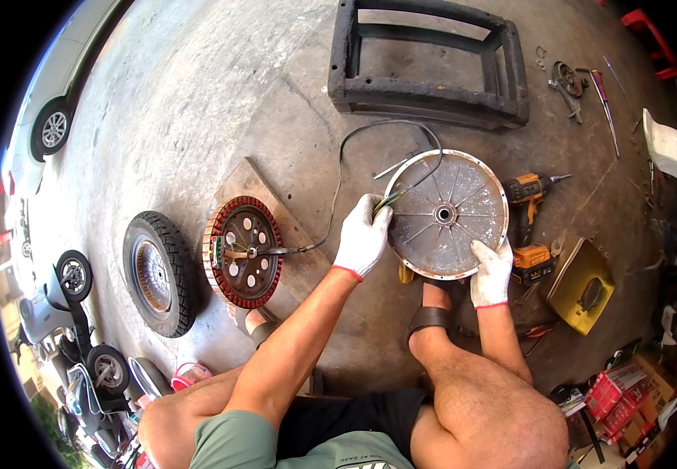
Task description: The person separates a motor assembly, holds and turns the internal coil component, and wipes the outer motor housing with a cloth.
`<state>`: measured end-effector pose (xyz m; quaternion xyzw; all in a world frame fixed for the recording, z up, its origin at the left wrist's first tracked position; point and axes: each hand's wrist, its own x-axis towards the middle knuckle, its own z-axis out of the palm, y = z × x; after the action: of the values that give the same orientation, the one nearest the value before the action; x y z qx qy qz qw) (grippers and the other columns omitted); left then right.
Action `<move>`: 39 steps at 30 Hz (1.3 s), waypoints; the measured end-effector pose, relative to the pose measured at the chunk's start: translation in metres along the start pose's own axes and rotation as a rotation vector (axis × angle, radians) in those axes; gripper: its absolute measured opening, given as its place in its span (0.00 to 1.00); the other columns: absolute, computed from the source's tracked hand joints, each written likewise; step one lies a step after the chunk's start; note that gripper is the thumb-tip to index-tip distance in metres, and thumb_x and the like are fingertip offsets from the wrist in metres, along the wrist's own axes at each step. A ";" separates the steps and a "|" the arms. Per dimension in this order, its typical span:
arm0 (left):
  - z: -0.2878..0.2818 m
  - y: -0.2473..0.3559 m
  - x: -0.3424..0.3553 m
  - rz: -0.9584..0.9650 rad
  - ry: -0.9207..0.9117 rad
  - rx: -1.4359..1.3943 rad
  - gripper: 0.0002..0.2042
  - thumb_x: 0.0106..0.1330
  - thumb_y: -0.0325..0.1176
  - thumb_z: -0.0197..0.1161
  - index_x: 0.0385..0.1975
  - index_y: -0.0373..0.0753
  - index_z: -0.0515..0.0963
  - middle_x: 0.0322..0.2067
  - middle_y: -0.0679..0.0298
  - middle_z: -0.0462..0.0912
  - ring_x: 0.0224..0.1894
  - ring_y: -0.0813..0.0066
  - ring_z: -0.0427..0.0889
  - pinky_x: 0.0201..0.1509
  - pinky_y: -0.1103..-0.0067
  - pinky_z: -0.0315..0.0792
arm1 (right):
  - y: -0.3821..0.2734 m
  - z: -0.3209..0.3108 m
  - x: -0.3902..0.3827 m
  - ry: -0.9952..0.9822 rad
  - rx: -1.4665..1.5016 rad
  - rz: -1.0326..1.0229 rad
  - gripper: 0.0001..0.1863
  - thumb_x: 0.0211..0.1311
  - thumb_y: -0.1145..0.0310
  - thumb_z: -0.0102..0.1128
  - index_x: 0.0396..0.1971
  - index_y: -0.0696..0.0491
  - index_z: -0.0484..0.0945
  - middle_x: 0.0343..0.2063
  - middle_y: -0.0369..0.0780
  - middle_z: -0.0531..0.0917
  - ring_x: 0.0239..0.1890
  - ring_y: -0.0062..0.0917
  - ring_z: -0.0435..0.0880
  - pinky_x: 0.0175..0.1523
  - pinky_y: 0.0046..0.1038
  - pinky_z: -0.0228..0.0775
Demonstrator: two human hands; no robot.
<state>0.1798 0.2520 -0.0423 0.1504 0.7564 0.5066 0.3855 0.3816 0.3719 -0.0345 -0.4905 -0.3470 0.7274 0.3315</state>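
Observation:
My left hand (365,230), in a white glove with a red cuff, is closed on a bundle of coloured wires (383,205) ending a dark cable, beside a round ribbed metal cover (444,187); whether it also grips the cover's rim is unclear. The gloved fingers of my right hand (491,270) grip that cover at the lower right edge. The cable loops over to a motor stator (253,226) with red windings and a small green board, at my left by a wooden board (268,187). A cordless drill (524,191) lies right of the cover.
A tyred wheel (174,281) is at left, near scooters (45,313) and a parked car (41,94). A black metal frame (428,102) lies ahead. Scattered tools (576,102), a yellow plastic part (584,289), a white panel (666,148) and cluttered boxes (651,391) occupy the right.

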 end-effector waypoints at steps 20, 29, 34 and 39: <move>-0.167 0.008 0.002 0.098 0.035 1.088 0.20 0.62 0.45 0.64 0.44 0.35 0.81 0.39 0.44 0.81 0.43 0.52 0.82 0.51 0.62 0.74 | -0.015 -0.049 0.027 0.079 -0.188 -0.048 0.30 0.59 0.80 0.56 0.64 0.61 0.66 0.59 0.45 0.74 0.59 0.34 0.74 0.65 0.38 0.66; -0.392 0.008 -0.039 -0.363 -0.085 0.581 0.36 0.69 0.49 0.61 0.68 0.28 0.61 0.64 0.46 0.71 0.66 0.60 0.71 0.67 0.70 0.67 | -0.013 -0.039 0.025 0.090 -0.171 0.072 0.28 0.61 0.78 0.53 0.64 0.61 0.66 0.58 0.46 0.75 0.57 0.36 0.77 0.63 0.40 0.69; -0.391 -0.012 -0.077 -0.419 -0.132 0.631 0.31 0.63 0.42 0.69 0.62 0.31 0.71 0.53 0.51 0.81 0.56 0.67 0.80 0.61 0.74 0.73 | 0.004 -0.047 0.038 0.083 -0.118 0.184 0.26 0.63 0.77 0.54 0.63 0.59 0.67 0.57 0.46 0.77 0.57 0.38 0.79 0.61 0.42 0.74; -0.396 -0.011 -0.075 -0.340 -0.206 0.650 0.23 0.58 0.35 0.71 0.52 0.33 0.78 0.42 0.55 0.86 0.45 0.71 0.84 0.52 0.74 0.76 | 0.006 -0.053 0.043 0.036 -0.159 0.228 0.27 0.64 0.75 0.54 0.64 0.62 0.66 0.58 0.47 0.76 0.58 0.39 0.78 0.62 0.43 0.73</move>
<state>-0.0600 -0.0565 0.0554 0.1871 0.8492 0.1513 0.4701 0.4182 0.4134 -0.0754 -0.5644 -0.3396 0.7217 0.2128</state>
